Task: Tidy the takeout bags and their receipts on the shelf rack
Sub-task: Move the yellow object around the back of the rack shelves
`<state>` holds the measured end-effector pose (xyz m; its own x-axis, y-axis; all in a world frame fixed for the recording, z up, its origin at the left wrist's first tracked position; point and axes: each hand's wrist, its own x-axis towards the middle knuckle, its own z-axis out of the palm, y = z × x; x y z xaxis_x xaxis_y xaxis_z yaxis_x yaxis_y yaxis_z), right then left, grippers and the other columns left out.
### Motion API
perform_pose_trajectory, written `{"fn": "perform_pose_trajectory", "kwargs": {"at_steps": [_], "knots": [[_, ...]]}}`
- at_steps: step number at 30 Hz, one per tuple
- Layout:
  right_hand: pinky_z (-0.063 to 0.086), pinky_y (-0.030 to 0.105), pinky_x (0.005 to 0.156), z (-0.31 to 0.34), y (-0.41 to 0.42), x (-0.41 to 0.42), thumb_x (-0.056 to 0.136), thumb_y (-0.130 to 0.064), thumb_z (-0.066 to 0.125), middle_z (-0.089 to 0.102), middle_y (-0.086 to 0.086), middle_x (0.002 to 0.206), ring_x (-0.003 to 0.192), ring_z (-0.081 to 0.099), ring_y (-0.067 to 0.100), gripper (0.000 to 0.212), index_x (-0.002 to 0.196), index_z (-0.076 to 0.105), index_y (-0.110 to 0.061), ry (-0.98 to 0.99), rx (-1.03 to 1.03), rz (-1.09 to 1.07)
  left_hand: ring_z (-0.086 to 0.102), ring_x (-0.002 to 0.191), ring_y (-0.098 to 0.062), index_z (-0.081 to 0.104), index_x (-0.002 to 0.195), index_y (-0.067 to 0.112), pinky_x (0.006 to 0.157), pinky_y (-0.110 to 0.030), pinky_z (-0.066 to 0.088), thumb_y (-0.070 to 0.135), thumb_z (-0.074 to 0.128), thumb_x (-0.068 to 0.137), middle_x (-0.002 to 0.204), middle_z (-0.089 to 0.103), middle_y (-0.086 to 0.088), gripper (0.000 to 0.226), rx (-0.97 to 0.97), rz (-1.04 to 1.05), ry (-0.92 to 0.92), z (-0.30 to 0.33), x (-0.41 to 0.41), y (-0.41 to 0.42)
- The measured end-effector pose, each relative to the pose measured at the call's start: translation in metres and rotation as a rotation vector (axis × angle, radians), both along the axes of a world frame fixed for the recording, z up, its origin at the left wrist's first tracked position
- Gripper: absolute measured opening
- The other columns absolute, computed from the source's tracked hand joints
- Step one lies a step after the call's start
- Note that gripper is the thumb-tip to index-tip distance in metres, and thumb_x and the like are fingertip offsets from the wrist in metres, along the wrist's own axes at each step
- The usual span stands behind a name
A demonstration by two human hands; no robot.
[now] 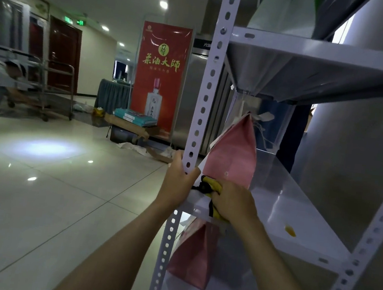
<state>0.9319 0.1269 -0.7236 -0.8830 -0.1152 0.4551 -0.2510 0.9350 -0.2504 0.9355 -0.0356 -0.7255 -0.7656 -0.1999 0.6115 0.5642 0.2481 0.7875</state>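
My left hand [178,179] was wrapped round the rack's front-left upright post [201,112], thumb on the inner face, fingers mostly hidden behind it; steadying, I'd say. Right hand [232,203] sat just inside the post at the front edge of the middle shelf [296,218], fingers curled down onto a yellow-and-black bundle [209,186], prob. a cloth or strap, can't tell which. The pink takeout bag [232,154] stood upright on that shelf, directly behind and touching the bundle, so straight ahead of and above my right hand; its long axis ran vertical, folded top w/ white string handles pointing up toward the shelf above. A white slip at its left edge may have been the receipt, not sure. Right hand was the nearer one, so the bag looked like its job; left would have to let go of the post first. A second pink bag [193,257] stood on the shelf below, under my hands. An orange smear [290,231] marked the middle shelf, well off to the right.
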Motion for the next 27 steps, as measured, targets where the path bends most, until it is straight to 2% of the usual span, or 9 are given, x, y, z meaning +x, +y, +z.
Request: {"fn": "perform_pose_trajectory", "kwargs": {"at_steps": [2,7,10,13,15,17,21,27], "knots": [[0.04,0.032,0.063,0.002,-0.003,-0.01,0.092,-0.03,0.052,0.072,-0.001,0.102,0.079,0.056,0.02,0.033,0.119,0.067,-0.04,-0.022,-0.034,0.03,0.043,0.062,-0.005,0.046,0.1,0.01,0.061,-0.023,0.043,0.009,0.062,0.093,0.078,0.046,0.004,0.017,0.002,-0.002,0.002,0.001,0.0,0.0],[0.037,0.03,0.057,0.007,-0.004,0.0,0.091,-0.035,0.058,0.07,-0.001,0.09,0.082,0.064,0.024,0.015,0.098,0.068,-0.028,0.003,-0.051,0.023,0.045,0.064,-0.008,0.045,0.098,0.015,0.064,-0.031,0.048,0.009,0.061,0.093,0.078,0.046,0.004,0.018,0.007,0.002,0.003,0.003,0.006,0.003],[0.047,0.032,0.066,0.01,0.003,0.025,0.089,-0.047,0.065,0.073,-0.004,0.092,0.085,0.066,0.022,0.022,0.101,0.073,-0.03,0.018,-0.093,0.096,0.048,0.066,-0.012,0.047,0.105,0.008,0.064,-0.033,0.048,0.008,0.06,0.094,0.08,0.049,0.001,0.017,0.017,-0.002,-0.02,0.005,0.009,0.004],[0.043,0.031,0.067,0.009,0.01,0.05,0.088,-0.051,0.068,0.074,-0.004,0.089,0.083,0.065,0.021,0.02,0.096,0.074,-0.033,0.03,-0.129,0.139,0.047,0.063,-0.009,0.047,0.106,0.004,0.062,-0.028,0.046,0.008,0.059,0.094,0.079,0.049,0.0,0.018,0.016,0.005,-0.028,0.005,0.011,0.004],[0.041,0.031,0.064,0.005,0.015,0.06,0.087,-0.051,0.068,0.074,-0.003,0.085,0.08,0.064,0.021,0.015,0.078,0.07,-0.039,0.02,-0.142,0.124,0.045,0.059,-0.002,0.046,0.107,0.002,0.06,-0.023,0.044,0.008,0.058,0.094,0.079,0.048,0.001,0.019,0.012,0.024,-0.026,0.005,0.012,0.005],[0.045,0.033,0.064,0.002,0.018,0.064,0.085,-0.052,0.068,0.071,-0.003,0.078,0.076,0.064,0.021,0.028,0.062,0.057,-0.041,0.006,-0.165,0.098,0.044,0.057,0.0,0.045,0.106,0.002,0.059,-0.024,0.044,0.008,0.059,0.095,0.078,0.049,0.002,0.018,0.011,0.057,-0.011,0.003,0.011,0.007],[0.051,0.035,0.067,0.003,0.007,0.05,0.086,-0.049,0.069,0.068,-0.001,0.077,0.076,0.062,0.024,0.027,0.072,0.065,-0.025,0.04,-0.136,0.004,0.048,0.058,0.001,0.045,0.103,0.005,0.054,-0.019,0.044,0.009,0.059,0.096,0.077,0.051,0.003,0.016,0.008,0.123,0.038,-0.002,0.004,0.009],[0.042,0.033,0.064,0.005,-0.007,0.007,0.091,-0.037,0.068,0.069,0.003,0.088,0.076,0.059,0.024,0.018,0.095,0.069,-0.02,0.077,-0.111,-0.01,0.051,0.06,0.002,0.047,0.101,0.011,0.054,-0.016,0.045,0.016,0.06,0.099,0.077,0.052,0.008,0.014,0.006,0.138,0.126,-0.009,-0.008,0.009]]}}
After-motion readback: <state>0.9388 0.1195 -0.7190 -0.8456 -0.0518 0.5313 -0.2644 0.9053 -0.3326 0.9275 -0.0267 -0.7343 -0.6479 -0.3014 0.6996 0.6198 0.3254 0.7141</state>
